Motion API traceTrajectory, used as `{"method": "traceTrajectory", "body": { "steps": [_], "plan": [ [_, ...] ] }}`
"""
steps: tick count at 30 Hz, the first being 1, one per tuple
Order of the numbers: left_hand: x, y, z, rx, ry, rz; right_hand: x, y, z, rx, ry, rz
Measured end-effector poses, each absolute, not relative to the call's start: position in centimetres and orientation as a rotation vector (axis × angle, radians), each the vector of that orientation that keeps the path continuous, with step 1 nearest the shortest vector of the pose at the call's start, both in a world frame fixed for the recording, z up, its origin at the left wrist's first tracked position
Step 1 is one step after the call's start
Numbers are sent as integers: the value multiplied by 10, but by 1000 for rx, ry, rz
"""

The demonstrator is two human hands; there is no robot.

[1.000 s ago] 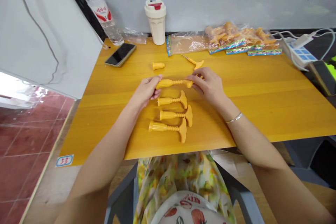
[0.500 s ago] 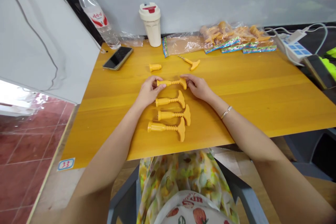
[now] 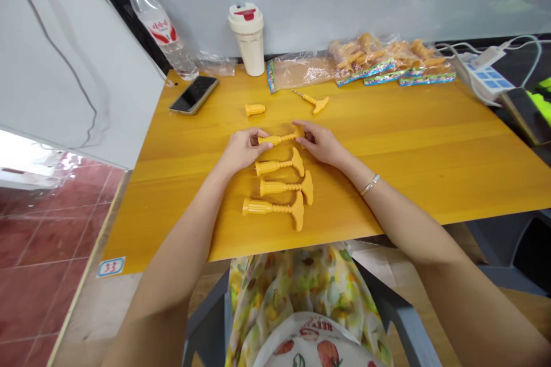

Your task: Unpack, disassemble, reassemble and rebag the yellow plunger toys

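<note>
Pinching a yellow plastic T-handled corkscrew (image 3: 279, 139) between them, the hands hold it crosswise over the wood-grained yellow tabletop (image 3: 413, 166): the left hand (image 3: 242, 150) has thumb and fingers closed on its sleeve end, the right hand (image 3: 321, 143) grips its handle, palm partly open. Three matching corkscrews (image 3: 279, 187) lie between it and the near edge; broad surface extends rightward. Behind, clear plastic bags (image 3: 365, 57) contain orange-yellow pieces; the white lidded cup's (image 3: 252, 49) contents are hidden.
</note>
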State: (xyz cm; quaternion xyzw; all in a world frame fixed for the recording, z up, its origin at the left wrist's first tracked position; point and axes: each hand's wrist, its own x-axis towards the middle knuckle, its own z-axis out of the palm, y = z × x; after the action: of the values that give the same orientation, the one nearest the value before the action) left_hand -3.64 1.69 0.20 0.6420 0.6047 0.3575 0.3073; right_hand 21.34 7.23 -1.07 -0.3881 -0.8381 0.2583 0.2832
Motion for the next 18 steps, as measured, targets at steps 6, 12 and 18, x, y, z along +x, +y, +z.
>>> {"method": "traceTrajectory", "body": {
  "steps": [6,12,18],
  "plan": [
    [-42,19,5,1735,1616,910,213,64,2,-1101,-2415,515],
    [-45,18,1,1745,1522,863,212,55,10,-1215,-2430,521],
    [-54,33,-12,1648,1652,1209,224,97,-1,-1294,-2161,129]
  ]
}}
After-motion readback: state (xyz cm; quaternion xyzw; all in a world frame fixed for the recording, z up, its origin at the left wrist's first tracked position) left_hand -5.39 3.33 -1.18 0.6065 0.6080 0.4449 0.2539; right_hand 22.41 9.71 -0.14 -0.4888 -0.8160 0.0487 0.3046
